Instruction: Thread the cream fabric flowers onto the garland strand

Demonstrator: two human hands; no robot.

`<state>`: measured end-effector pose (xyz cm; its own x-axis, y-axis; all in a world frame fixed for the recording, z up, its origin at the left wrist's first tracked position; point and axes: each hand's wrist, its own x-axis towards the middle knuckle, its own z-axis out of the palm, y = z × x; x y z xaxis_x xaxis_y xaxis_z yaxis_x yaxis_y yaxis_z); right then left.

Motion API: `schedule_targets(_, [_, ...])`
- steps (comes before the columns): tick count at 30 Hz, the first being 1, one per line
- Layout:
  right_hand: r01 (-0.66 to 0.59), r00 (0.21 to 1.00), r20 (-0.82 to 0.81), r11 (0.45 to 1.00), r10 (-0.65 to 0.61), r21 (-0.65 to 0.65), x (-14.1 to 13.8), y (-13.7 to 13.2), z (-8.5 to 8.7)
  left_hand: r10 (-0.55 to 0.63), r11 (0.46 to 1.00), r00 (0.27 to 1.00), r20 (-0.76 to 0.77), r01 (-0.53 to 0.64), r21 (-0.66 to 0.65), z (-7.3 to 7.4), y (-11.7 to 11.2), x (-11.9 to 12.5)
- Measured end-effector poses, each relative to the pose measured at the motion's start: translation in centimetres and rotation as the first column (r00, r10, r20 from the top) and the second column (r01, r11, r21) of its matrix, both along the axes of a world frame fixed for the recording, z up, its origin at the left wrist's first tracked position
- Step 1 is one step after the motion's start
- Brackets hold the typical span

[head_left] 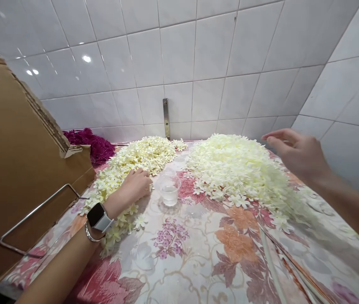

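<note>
Beside left hand (135, 184), part-filled clear cup (169, 191)

Creamy white is seen on the left heap (141, 156), at ten o'clock from the clear cup (169, 192), and on the right heap (239, 169), at three o'clock. Farther out at ten o'clock, magenta flowers (92, 143) are seen. The tablecloth (198, 257) is printed with pink, orange and purple blossoms on a pale ground. Brown is shown by the cardboard (14, 169), glossy white by the wall tiles (198, 55).

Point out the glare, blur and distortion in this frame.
Head view: bright glare spots on the wall tiles; head view: the right hand is motion-blurred, the left hand sharp; head view: tile lines bend toward the edges, a wide-angle stretch.
</note>
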<state>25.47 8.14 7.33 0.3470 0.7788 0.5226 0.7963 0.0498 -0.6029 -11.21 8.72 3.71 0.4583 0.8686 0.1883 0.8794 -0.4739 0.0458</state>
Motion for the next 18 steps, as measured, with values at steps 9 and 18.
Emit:
schedule_targets(9, [-0.442,0.884,0.199,0.894,0.423,0.067,-5.3,-3.7,-1.8,0.039,0.998,0.978,0.206,-0.050,0.045,1.2,-1.1,0.9])
schedule_targets(18, [-0.554,0.304,0.144,0.298,0.942,-0.777,-18.7,1.5,2.2,0.247,0.948,0.367,0.897,0.101,-0.302,6.0,-8.2,2.9])
